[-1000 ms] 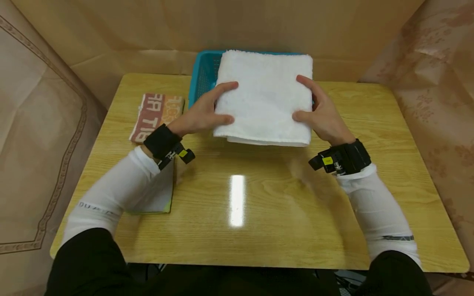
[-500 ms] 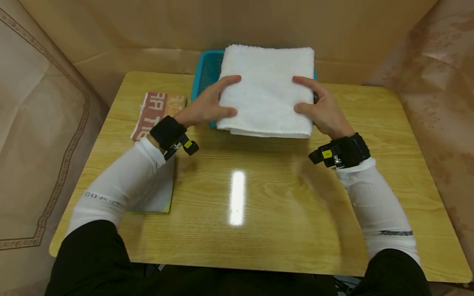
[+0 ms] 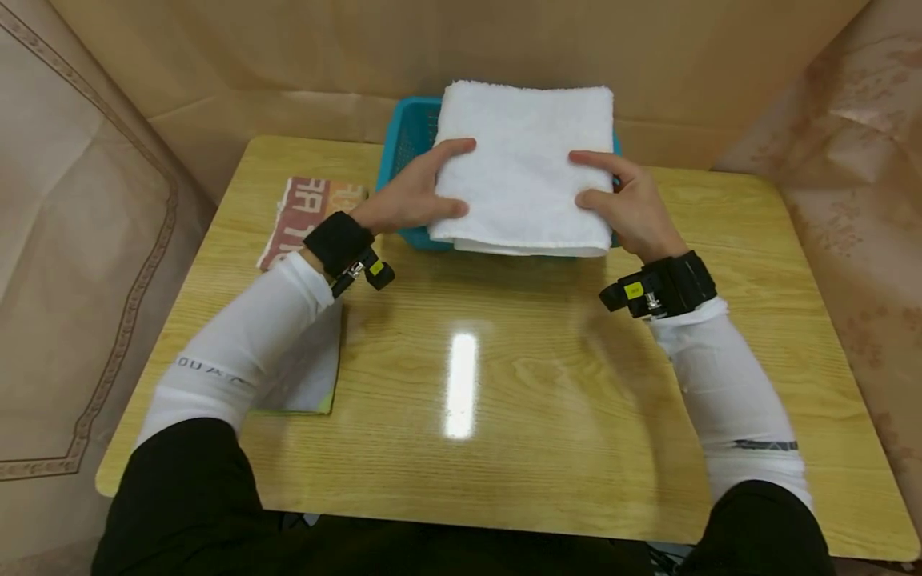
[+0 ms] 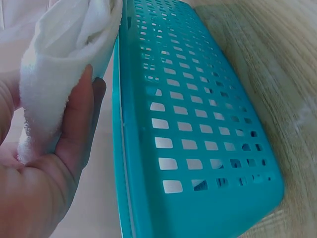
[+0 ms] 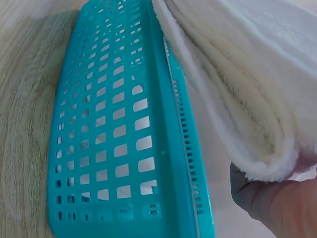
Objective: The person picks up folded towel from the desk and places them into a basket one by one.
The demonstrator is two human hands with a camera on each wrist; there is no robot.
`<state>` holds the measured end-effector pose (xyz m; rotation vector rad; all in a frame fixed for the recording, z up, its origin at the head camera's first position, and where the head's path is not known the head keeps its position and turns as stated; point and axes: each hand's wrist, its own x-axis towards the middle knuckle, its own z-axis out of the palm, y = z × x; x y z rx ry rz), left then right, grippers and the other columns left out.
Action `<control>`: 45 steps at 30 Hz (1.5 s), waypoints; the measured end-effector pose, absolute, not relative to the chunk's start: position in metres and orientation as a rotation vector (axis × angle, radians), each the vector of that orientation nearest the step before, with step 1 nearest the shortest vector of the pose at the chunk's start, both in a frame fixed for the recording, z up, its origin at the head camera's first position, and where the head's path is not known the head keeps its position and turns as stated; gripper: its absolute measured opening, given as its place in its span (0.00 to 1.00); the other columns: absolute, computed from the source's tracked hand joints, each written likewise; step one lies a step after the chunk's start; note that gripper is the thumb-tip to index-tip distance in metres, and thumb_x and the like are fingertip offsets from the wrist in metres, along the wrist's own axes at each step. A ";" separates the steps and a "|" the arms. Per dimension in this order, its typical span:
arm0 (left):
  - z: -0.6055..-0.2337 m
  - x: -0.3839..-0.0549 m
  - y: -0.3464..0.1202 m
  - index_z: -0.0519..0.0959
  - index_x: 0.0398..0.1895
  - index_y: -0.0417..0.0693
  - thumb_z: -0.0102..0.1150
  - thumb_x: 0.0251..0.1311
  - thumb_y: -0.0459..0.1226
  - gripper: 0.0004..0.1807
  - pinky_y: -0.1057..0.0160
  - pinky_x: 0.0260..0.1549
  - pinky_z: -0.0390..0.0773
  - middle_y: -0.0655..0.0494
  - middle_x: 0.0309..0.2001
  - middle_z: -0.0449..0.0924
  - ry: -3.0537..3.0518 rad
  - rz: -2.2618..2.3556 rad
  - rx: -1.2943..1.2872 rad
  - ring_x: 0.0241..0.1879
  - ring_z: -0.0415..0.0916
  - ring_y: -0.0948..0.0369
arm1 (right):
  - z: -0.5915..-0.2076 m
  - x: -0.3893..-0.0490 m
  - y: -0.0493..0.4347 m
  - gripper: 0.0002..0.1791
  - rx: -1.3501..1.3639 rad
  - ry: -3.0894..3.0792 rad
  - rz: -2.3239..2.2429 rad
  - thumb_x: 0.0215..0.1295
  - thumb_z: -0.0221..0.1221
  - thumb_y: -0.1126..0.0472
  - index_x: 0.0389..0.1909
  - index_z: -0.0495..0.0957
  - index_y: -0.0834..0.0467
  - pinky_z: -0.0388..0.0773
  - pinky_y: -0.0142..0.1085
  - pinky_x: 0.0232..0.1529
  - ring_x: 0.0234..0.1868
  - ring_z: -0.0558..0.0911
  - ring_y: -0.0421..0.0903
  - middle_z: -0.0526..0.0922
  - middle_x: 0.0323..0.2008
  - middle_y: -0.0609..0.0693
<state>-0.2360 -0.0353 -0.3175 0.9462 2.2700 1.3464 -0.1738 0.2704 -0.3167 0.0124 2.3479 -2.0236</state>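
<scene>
A folded white towel (image 3: 524, 172) is held level by both hands over a teal basket (image 3: 406, 148), hiding most of it. My left hand (image 3: 418, 188) grips the towel's left edge, thumb and index finger on top and the other fingers underneath. On the opposite edge my right hand (image 3: 630, 208) holds it the same way. In the left wrist view the towel's folded layers (image 4: 49, 84) sit above the basket's rim. The right wrist view shows the thick fold (image 5: 257, 134) beside the basket's perforated wall (image 5: 104, 124).
A folded red and orange towel (image 3: 306, 210) with pale lettering lies on the wooden table (image 3: 547, 448), left of the basket. Nearer, partly under the left forearm, lies a grey cloth (image 3: 306, 372) with a green edge. A beige curtain (image 3: 288, 48) hangs behind the table.
Both hands have carried the white towel slightly away from me and a little to the right, farther over the basket. More of the basket's front edge shows now.
</scene>
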 end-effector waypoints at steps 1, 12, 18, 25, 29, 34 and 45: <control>-0.321 -0.239 -0.034 0.50 0.79 0.46 0.62 0.65 0.30 0.43 0.63 0.70 0.54 0.55 0.79 0.49 2.273 1.343 0.945 0.76 0.47 0.62 | -0.317 -0.175 0.270 0.29 0.024 2.345 -2.025 0.63 0.59 0.75 0.63 0.79 0.49 0.79 0.31 0.41 0.55 0.71 0.54 0.61 0.70 0.57; -0.326 -0.258 -0.030 0.50 0.79 0.49 0.62 0.65 0.31 0.44 0.66 0.70 0.55 0.59 0.78 0.49 2.317 1.323 0.891 0.73 0.49 0.67 | -0.321 -0.193 0.266 0.24 0.119 2.438 -1.972 0.66 0.60 0.71 0.61 0.81 0.49 0.65 0.47 0.64 0.64 0.62 0.50 0.61 0.71 0.50; -0.328 -0.261 -0.027 0.47 0.80 0.49 0.59 0.67 0.31 0.43 0.65 0.71 0.52 0.58 0.79 0.47 2.364 1.278 0.835 0.75 0.46 0.66 | -0.328 -0.201 0.261 0.22 0.153 2.487 -1.952 0.69 0.59 0.68 0.62 0.79 0.51 0.56 0.43 0.70 0.67 0.60 0.47 0.62 0.71 0.49; -0.335 -0.262 -0.023 0.45 0.80 0.49 0.56 0.68 0.29 0.43 0.65 0.73 0.47 0.56 0.80 0.44 2.434 1.229 0.782 0.77 0.39 0.65 | -0.333 -0.204 0.255 0.35 0.069 2.550 -1.769 0.67 0.56 0.69 0.74 0.63 0.48 0.50 0.43 0.74 0.73 0.54 0.46 0.52 0.77 0.45; -0.340 -0.263 -0.022 0.44 0.80 0.49 0.53 0.69 0.29 0.42 0.66 0.73 0.46 0.56 0.80 0.42 2.473 1.206 0.772 0.78 0.38 0.65 | -0.335 -0.205 0.255 0.42 0.037 2.539 -1.705 0.64 0.56 0.72 0.77 0.58 0.45 0.49 0.45 0.75 0.74 0.52 0.46 0.47 0.78 0.43; -0.346 -0.264 -0.021 0.44 0.80 0.47 0.51 0.68 0.27 0.42 0.64 0.73 0.46 0.52 0.80 0.42 2.492 1.195 0.784 0.78 0.39 0.62 | -0.341 -0.205 0.257 0.42 0.039 2.545 -1.700 0.63 0.57 0.74 0.76 0.58 0.45 0.49 0.44 0.75 0.74 0.53 0.46 0.48 0.78 0.43; -0.353 -0.271 -0.019 0.43 0.80 0.48 0.50 0.58 0.22 0.48 0.58 0.57 0.61 0.40 0.76 0.46 2.469 1.053 0.781 0.64 0.53 0.52 | -0.352 -0.206 0.253 0.38 0.049 2.635 -1.505 0.68 0.59 0.69 0.76 0.60 0.47 0.57 0.47 0.72 0.70 0.60 0.53 0.52 0.77 0.47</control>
